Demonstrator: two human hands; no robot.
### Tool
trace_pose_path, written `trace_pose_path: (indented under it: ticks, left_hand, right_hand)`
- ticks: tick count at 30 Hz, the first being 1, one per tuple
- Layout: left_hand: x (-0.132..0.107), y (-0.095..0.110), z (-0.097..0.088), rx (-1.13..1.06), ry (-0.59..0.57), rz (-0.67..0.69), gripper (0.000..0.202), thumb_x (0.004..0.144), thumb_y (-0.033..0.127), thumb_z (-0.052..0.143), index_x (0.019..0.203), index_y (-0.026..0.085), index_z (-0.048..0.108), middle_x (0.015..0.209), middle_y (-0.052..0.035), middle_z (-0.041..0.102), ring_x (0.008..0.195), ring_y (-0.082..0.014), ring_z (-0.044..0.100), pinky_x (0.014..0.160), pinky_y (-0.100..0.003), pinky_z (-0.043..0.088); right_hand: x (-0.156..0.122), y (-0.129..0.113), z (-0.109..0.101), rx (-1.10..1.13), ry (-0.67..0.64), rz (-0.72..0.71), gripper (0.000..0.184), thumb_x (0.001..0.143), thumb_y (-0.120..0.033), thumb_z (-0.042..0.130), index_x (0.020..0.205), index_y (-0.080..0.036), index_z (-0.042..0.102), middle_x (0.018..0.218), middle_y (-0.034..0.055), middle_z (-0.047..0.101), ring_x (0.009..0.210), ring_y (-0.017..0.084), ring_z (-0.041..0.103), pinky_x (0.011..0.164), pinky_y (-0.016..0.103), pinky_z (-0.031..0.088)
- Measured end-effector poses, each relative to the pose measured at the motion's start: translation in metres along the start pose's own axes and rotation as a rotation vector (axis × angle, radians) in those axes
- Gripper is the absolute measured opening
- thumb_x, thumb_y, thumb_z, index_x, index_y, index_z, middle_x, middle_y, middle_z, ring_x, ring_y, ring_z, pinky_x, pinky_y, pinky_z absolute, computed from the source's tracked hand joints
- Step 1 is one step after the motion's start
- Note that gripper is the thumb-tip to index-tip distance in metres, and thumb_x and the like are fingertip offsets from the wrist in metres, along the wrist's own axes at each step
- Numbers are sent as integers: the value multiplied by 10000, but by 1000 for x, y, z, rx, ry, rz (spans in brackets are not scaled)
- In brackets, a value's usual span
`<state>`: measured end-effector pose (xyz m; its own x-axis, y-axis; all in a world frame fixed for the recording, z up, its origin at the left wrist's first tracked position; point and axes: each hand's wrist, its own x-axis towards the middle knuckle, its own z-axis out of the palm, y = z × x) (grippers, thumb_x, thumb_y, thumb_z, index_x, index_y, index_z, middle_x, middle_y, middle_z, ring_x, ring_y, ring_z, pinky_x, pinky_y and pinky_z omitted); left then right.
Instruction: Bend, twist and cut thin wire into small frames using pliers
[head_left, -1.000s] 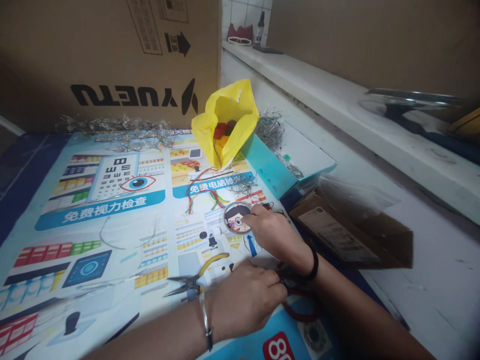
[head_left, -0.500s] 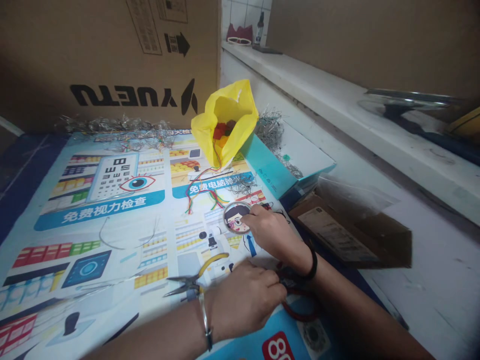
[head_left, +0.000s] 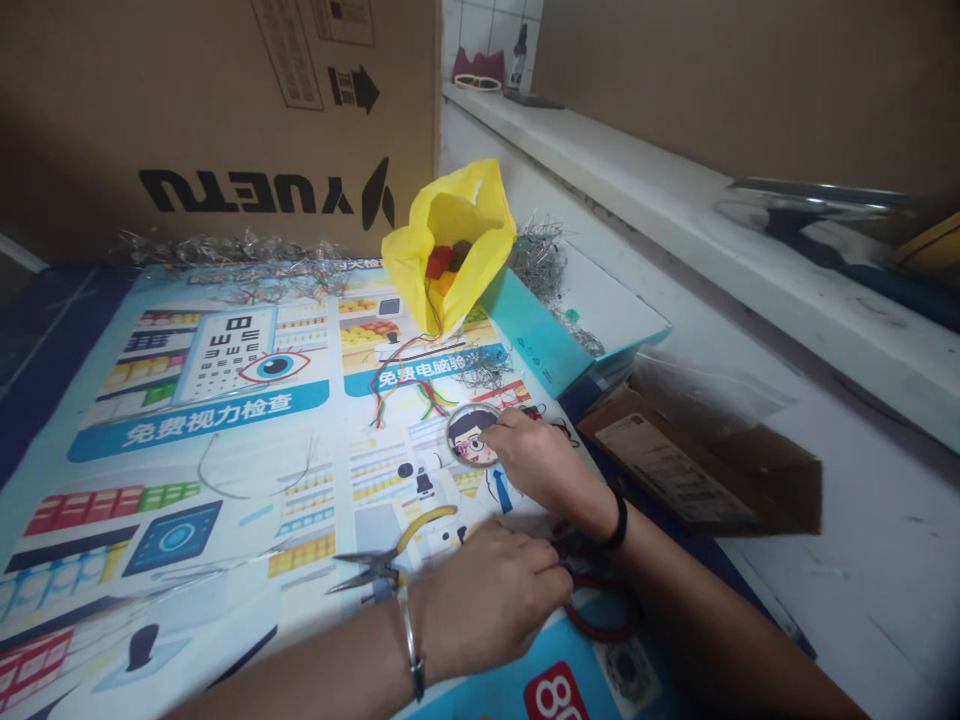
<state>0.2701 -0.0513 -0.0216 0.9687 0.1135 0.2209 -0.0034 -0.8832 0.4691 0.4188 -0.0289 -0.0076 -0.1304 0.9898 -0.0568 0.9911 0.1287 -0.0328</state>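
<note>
My right hand (head_left: pixel 551 465) pinches its fingers at the right side of a small round clear dish (head_left: pixel 452 440), which lies on the printed sheet with tiny pink bits inside. Whatever the fingertips hold is hidden. Closer to me, my left hand (head_left: pixel 495 595) is closed with its knuckles up; its grip cannot be seen. Just right of it rests a tool with red loop handles (head_left: pixel 606 632), partly covered. Pliers with yellow handles (head_left: pixel 427 520) lie with jaws spread by the left wrist. Beyond the dish are red, yellow and green strands (head_left: pixel 401 360).
An open yellow bag (head_left: pixel 480 270) with red and orange contents stands at the back. Beside it is a teal box (head_left: pixel 544 345) with tangled thin wire (head_left: pixel 541 262). A brown carton (head_left: pixel 675 480) sits at right. More wire pieces (head_left: pixel 240 262) line the back edge.
</note>
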Motion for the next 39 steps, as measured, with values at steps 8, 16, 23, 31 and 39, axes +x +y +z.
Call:
trace_pose_path:
  ticks: [8,16,23,31,39]
  left_hand:
    - [-1,-1,-2,-30,1,2,160,911,191,420,877,176,575,802,-14,647,761,-181,617,677,-316,433]
    - [-1,0,-3,-29,-10,-9,174,916,194,405,904,180,579,817,-19,649,764,-186,613,662,-310,416]
    - [0,1,-4,-30,-26,-4,200,918,198,382,903,186,581,815,-10,647,753,-186,611,647,-312,403]
    - [-1,1,-2,-15,12,9,187,922,202,383,896,189,568,799,-6,640,753,-175,604,629,-309,383]
    - [-2,0,1,-11,-27,-17,143,916,212,408,897,200,550,844,18,639,791,-165,602,640,-316,385]
  right_hand:
    - [2,6,10,187,85,-15,260,906,-145,412,973,-190,659,930,59,617,813,133,577,735,232,408]
    - [7,15,21,535,323,-53,158,868,-142,511,855,-160,667,828,55,658,822,159,585,764,265,439]
    - [0,19,14,1048,339,-19,125,837,-216,567,923,-191,654,852,33,657,781,150,590,701,269,455]
    - [-8,19,10,1588,224,78,239,801,-293,635,1029,-229,666,840,6,618,584,74,449,492,200,318]
    - [-6,16,12,1685,237,35,257,870,-335,542,1045,-192,663,530,-66,314,487,65,259,451,226,171]
